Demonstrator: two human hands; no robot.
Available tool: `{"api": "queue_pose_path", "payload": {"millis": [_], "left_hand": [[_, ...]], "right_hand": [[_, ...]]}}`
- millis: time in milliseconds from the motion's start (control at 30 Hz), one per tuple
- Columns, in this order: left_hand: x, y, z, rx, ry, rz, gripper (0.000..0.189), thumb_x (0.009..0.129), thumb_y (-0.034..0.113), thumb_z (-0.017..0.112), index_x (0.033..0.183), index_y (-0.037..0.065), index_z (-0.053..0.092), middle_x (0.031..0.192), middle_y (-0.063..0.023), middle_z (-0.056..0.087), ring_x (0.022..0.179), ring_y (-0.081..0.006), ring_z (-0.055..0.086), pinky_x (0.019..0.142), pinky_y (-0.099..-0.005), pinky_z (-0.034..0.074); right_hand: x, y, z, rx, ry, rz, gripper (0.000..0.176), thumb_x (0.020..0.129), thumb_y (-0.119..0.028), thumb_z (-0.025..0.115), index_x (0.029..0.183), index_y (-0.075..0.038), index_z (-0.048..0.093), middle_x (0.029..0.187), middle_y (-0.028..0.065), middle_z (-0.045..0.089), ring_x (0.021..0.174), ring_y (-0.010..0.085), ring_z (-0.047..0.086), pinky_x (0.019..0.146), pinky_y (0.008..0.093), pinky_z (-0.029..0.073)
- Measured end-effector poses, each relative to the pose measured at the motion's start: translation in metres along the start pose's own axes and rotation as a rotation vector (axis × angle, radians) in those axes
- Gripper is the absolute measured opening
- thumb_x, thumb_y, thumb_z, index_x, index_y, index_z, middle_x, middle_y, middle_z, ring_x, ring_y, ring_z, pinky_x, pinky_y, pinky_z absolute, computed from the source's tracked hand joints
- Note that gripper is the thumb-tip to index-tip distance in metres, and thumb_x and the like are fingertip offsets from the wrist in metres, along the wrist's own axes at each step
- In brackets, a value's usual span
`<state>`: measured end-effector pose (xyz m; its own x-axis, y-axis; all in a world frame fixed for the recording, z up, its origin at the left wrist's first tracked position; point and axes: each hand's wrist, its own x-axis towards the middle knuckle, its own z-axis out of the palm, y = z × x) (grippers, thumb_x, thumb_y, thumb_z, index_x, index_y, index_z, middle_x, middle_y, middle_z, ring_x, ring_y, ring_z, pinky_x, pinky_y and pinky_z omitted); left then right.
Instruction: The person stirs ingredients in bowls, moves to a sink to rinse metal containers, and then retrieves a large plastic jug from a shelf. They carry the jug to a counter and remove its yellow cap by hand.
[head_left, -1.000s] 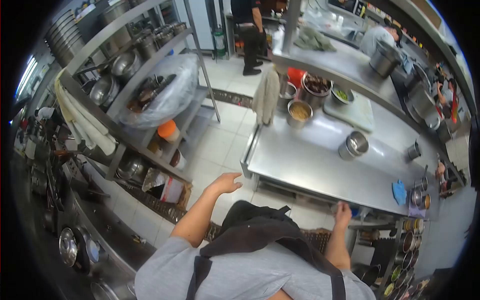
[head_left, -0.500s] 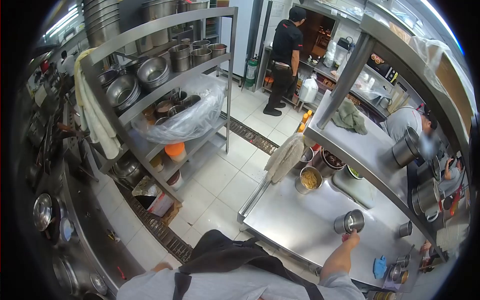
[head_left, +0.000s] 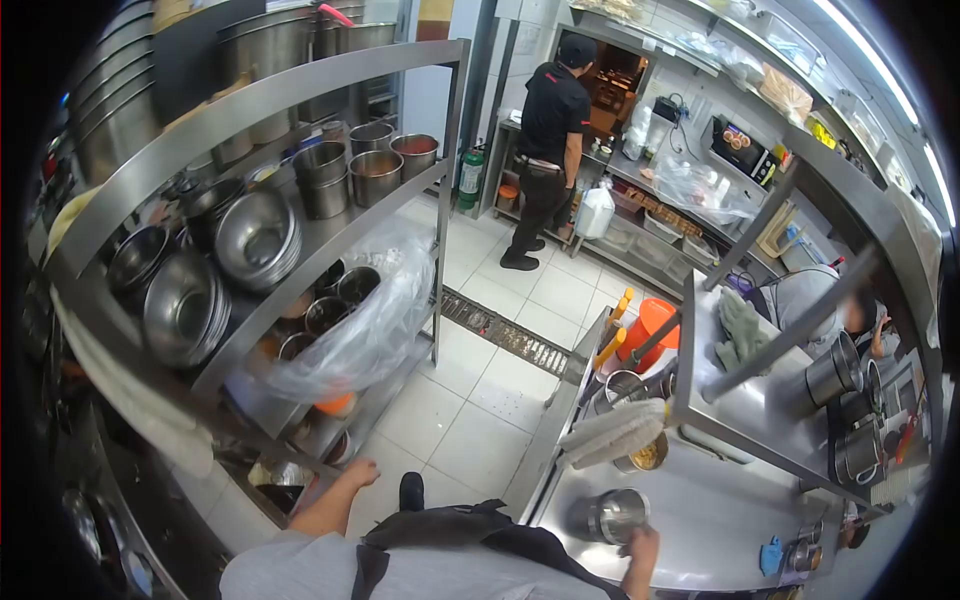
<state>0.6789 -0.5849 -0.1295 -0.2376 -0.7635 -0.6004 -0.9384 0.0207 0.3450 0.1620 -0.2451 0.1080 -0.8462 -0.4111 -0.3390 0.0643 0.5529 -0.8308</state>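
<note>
My right hand (head_left: 641, 552) is closed on the near side of a round stainless steel pot (head_left: 612, 516), blurred by motion, over the steel worktable (head_left: 705, 520). What the pot contains I cannot make out. My left hand (head_left: 361, 471) hangs over the tiled floor beside the lower shelves, fingers curled in and nothing visible in them. Beyond the pot, a metal container of yellowish food (head_left: 648, 453) stands partly behind a beige towel (head_left: 612, 432) draped on the shelf frame.
A steel rack (head_left: 330, 240) with bowls and pots stands to the left. An orange bucket (head_left: 652, 328) is beyond the worktable. A person in black (head_left: 550, 130) stands at the back; another in grey bends at the right. A floor drain (head_left: 510, 335) crosses the tiles.
My view has swung to the right and my body has moved forward. The pot in my right hand has come closer to me. My left hand has come out in front of me.
</note>
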Motion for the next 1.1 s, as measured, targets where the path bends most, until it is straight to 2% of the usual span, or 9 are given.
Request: {"api": "queue_pose_path", "payload": {"millis": [233, 300, 400, 500, 567, 633, 867, 967, 1100], "left_hand": [[0.042, 0.155, -0.145, -0.136, -0.16, 0.532, 0.052, 0.087, 0.044, 0.056, 0.122, 0.006, 0.059, 0.115, -0.0187, 0.063, 0.108, -0.0278, 0.059, 0.088, -0.0374, 0.048], [-0.002, 0.219, -0.19, -0.609, -0.478, 0.415, 0.058, 0.089, 0.047, 0.053, 0.13, 0.006, 0.052, 0.111, -0.0202, 0.063, 0.107, -0.0229, 0.06, 0.083, -0.0351, 0.05], [0.006, 0.266, -0.203, -0.676, -0.603, 0.43, 0.067, 0.087, 0.053, 0.055, 0.135, 0.007, 0.046, 0.103, -0.0202, 0.064, 0.101, -0.0202, 0.062, 0.08, -0.0326, 0.051], [0.041, 0.283, -0.208, -0.237, -0.355, 0.522, 0.06, 0.085, 0.045, 0.061, 0.131, 0.007, 0.05, 0.1, -0.0169, 0.067, 0.088, -0.022, 0.067, 0.077, -0.0332, 0.054], [0.092, 0.273, -0.186, -0.109, 0.113, 0.713, 0.053, 0.081, 0.028, 0.059, 0.129, 0.006, 0.05, 0.089, -0.0204, 0.068, 0.073, -0.0311, 0.068, 0.072, -0.0386, 0.055], [0.087, 0.3, -0.232, -0.286, -0.064, 0.51, 0.045, 0.077, 0.016, 0.055, 0.122, 0.007, 0.056, 0.088, -0.022, 0.068, 0.07, -0.0339, 0.068, 0.07, -0.0422, 0.055], [0.23, 0.319, -0.267, -0.275, 0.162, 0.39, 0.036, 0.077, 0.011, 0.053, 0.112, 0.004, 0.06, 0.085, -0.0232, 0.066, 0.063, -0.0316, 0.067, 0.059, -0.039, 0.055], [0.239, 0.345, -0.312, -0.423, 0.098, 0.114, 0.032, 0.081, 0.015, 0.054, 0.109, 0.002, 0.061, 0.083, -0.0205, 0.067, 0.058, -0.0293, 0.067, 0.055, -0.0386, 0.054], [0.285, 0.346, -0.334, -0.502, 0.172, 0.061, 0.03, 0.082, 0.018, 0.056, 0.106, 0.002, 0.062, 0.082, -0.0188, 0.068, 0.054, -0.0268, 0.066, 0.05, -0.0377, 0.054]], "right_hand": [[-0.02, -0.08, 0.173, -0.251, -0.194, -0.321, 0.029, 0.075, -0.016, 0.053, 0.091, 0.006, 0.064, 0.063, 0.0168, 0.062, 0.049, 0.0215, 0.061, 0.048, 0.0349, 0.049], [-0.006, -0.107, 0.218, -0.409, -0.173, -0.481, 0.032, 0.075, -0.017, 0.055, 0.098, 0.003, 0.063, 0.074, 0.0237, 0.065, 0.067, 0.0347, 0.065, 0.064, 0.0417, 0.051], [0.008, -0.167, 0.272, -0.477, -0.25, -0.484, 0.037, 0.077, -0.022, 0.057, 0.107, -0.003, 0.062, 0.082, 0.026, 0.064, 0.082, 0.0429, 0.062, 0.076, 0.0477, 0.048], [0.034, -0.206, 0.312, -0.493, -0.303, -0.52, 0.039, 0.075, -0.021, 0.059, 0.11, -0.004, 0.061, 0.08, 0.0233, 0.065, 0.081, 0.0406, 0.063, 0.075, 0.0466, 0.049], [0.061, -0.22, 0.337, -0.511, -0.323, -0.553, 0.041, 0.074, -0.021, 0.06, 0.112, -0.004, 0.061, 0.077, 0.0215, 0.066, 0.078, 0.0388, 0.065, 0.073, 0.0457, 0.05], [0.096, -0.227, 0.358, -0.523, -0.394, -0.644, 0.046, 0.075, -0.023, 0.061, 0.118, -0.006, 0.058, 0.075, 0.0197, 0.066, 0.076, 0.0377, 0.065, 0.072, 0.0444, 0.051], [0.225, -0.283, 0.43, -0.258, -0.563, -0.538, 0.052, 0.086, -0.046, 0.064, 0.116, -0.005, 0.055, 0.071, 0.0144, 0.065, 0.058, 0.0221, 0.064, 0.058, 0.0355, 0.05], [0.27, -0.357, 0.426, -0.247, -0.66, -0.433, 0.051, 0.083, -0.047, 0.065, 0.111, -0.006, 0.057, 0.078, 0.0194, 0.067, 0.076, 0.0352, 0.066, 0.069, 0.0421, 0.05], [0.355, -0.382, 0.443, -0.396, -0.542, -0.595, 0.05, 0.083, -0.048, 0.065, 0.108, -0.005, 0.06, 0.077, 0.0194, 0.067, 0.075, 0.0356, 0.066, 0.069, 0.0421, 0.051]]}}
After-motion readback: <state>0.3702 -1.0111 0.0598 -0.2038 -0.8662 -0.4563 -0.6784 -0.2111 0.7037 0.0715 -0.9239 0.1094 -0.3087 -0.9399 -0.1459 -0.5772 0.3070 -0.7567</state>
